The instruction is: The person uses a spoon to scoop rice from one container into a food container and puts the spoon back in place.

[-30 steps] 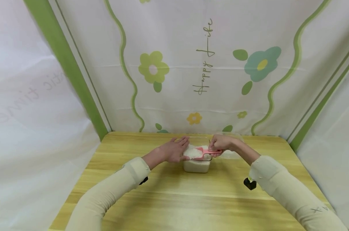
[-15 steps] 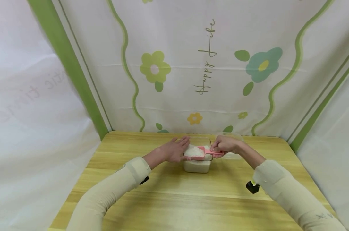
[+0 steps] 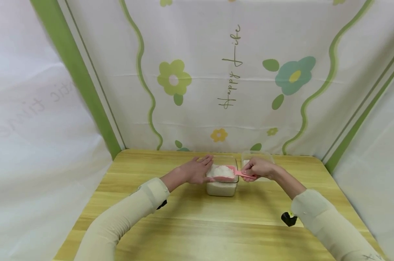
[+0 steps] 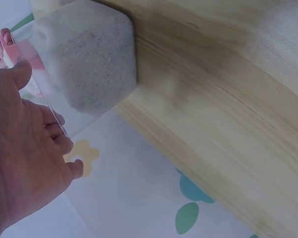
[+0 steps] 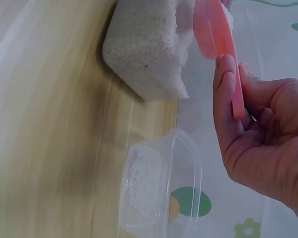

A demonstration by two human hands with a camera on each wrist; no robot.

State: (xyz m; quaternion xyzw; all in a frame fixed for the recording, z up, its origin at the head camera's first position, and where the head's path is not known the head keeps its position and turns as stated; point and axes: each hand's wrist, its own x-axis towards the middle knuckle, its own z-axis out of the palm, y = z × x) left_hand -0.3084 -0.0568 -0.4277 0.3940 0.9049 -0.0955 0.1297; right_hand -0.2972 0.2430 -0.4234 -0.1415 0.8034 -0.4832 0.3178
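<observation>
My left hand [image 3: 192,172] lies against the left side of a clear container [image 3: 221,189] with its fingers extended, touching the rim. White rice fills the lower part of that container. My right hand [image 3: 261,169] pinches the handle of a pink scoop [image 3: 224,179] between thumb and fingers. The scoop is heaped with rice [image 3: 220,170] and sits level at the container's top. In the right wrist view, the scoop's handle [image 5: 239,101] runs along the fingers.
A smaller clear plastic tub [image 5: 175,173] holding some white rice stands to the right of the container, partly behind my right hand. Both stand near the back of the wooden table [image 3: 197,228]. A floral curtain [image 3: 197,108] hangs behind it, with white fabric at both sides.
My right hand has drawn the scoop to the right, and its bowl has levelled with a heap of rice. The left hand has stayed at the container's side.
</observation>
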